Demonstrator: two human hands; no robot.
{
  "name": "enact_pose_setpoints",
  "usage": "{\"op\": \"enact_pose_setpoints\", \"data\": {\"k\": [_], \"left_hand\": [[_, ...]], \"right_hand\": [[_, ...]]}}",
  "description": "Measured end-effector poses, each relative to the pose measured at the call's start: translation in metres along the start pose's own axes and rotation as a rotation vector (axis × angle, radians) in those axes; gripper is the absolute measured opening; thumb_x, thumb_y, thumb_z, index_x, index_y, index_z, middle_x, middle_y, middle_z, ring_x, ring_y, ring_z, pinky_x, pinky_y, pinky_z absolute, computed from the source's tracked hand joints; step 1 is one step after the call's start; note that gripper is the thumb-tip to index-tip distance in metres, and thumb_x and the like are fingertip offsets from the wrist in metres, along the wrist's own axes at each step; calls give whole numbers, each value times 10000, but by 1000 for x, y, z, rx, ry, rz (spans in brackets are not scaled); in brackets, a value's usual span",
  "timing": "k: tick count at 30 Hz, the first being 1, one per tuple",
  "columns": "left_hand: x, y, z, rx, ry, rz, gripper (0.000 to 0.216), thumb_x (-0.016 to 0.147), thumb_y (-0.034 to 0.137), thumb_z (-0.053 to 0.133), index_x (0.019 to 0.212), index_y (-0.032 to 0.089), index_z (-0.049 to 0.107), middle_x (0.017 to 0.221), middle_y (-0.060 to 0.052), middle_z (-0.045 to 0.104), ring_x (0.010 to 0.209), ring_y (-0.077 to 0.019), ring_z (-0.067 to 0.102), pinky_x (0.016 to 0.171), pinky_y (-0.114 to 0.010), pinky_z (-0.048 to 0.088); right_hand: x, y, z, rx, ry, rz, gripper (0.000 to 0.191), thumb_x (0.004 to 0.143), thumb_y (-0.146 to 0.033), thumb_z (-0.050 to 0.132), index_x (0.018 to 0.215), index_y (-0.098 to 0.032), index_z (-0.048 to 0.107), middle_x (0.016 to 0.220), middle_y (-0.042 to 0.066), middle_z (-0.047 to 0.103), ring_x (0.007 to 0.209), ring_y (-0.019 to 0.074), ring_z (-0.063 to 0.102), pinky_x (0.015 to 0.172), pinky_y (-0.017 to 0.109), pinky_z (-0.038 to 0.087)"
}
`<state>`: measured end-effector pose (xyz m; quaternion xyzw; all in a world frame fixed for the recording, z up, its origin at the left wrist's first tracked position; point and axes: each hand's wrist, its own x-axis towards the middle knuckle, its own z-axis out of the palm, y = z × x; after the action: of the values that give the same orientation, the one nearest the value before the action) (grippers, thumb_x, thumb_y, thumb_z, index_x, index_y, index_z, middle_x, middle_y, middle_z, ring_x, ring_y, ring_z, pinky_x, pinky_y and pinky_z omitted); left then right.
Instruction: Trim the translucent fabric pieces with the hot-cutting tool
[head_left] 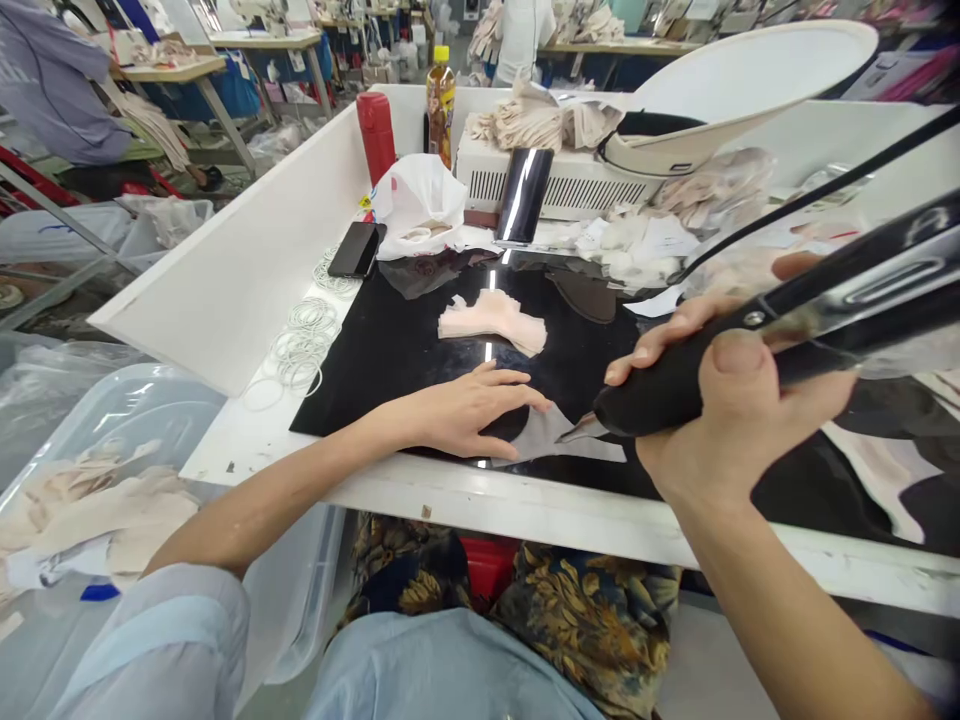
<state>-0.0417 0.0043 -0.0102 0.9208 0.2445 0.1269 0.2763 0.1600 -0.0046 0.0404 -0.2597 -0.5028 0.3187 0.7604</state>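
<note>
My left hand (471,408) lies palm down with its fingers stretched out, the fingertips on a thin greyish fabric piece (536,436). That piece lies flat on the shiny black mat (405,370), near the table's front edge. In my right hand (731,420) is a thick black hand tool (660,395) with a pointed metal tip. The fingers wrap round its body, and the tip reaches the fabric just right of my left fingertips. Beyond my left hand sits a small stack of pale pink cut fabric pieces (495,320). Another pale piece (877,480) lies on the right.
White rubber bands (300,345) and a phone (358,250) lie left. A red flask (376,138), a bottle (441,105) and a white machine (480,180) stand behind. A black cable (817,190) crosses the right side. A plastic tub (161,385) stands lower left.
</note>
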Motion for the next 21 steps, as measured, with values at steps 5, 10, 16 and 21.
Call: {"op": "enact_pose_setpoints", "data": {"k": [5, 10, 16, 21], "left_hand": [[8, -4, 2, -34, -18, 7, 592, 929, 390, 668, 1461, 245, 453, 1488, -101, 543, 1503, -307, 343, 1251, -598, 132], [11, -3, 4, -35, -13, -6, 658, 900, 418, 706, 1472, 245, 430, 1497, -94, 534, 1506, -304, 334, 1249, -609, 117], [10, 0, 3, -24, 17, 0, 688, 857, 477, 752, 1423, 217, 459, 1463, -114, 556, 1484, -294, 377, 1254, -573, 138], [9, -1, 4, -13, 28, -24, 700, 838, 500, 768, 1395, 196, 472, 1436, -146, 567, 1437, -302, 442, 1241, -600, 158]], "right_hand": [[0, 2, 4, -24, 13, -24, 365, 690, -396, 858, 1011, -365, 687, 741, -67, 598, 490, 97, 534, 365, 266, 504], [1, 9, 3, -17, 29, -59, 354, 713, -390, 845, 1021, -357, 674, 737, -66, 594, 509, 102, 540, 378, 265, 513], [3, 22, 6, -7, 16, -102, 323, 757, -360, 807, 1047, -363, 663, 753, -65, 596, 493, 101, 529, 385, 269, 505], [2, 29, 9, -32, 8, -114, 333, 776, -352, 783, 1077, -396, 647, 774, -71, 611, 491, 105, 536, 399, 279, 497]]}}
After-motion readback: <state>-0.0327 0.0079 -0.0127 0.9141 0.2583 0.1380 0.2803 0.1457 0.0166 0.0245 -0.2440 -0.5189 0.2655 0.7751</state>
